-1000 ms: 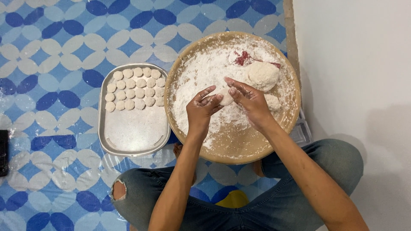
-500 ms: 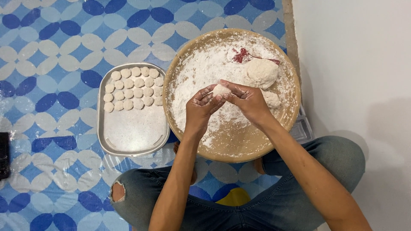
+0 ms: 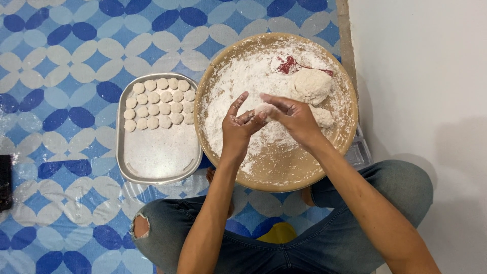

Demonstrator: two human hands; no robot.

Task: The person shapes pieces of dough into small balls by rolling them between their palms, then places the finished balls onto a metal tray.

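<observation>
Both hands (image 3: 266, 119) w/ dough piece (image 3: 265, 108)

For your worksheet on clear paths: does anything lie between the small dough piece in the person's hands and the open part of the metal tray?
Nothing visible does. The small dough piece sits between the left hand and right hand over the floured round tray. The metal tray adjoins it, bare below its dough rounds.
</observation>
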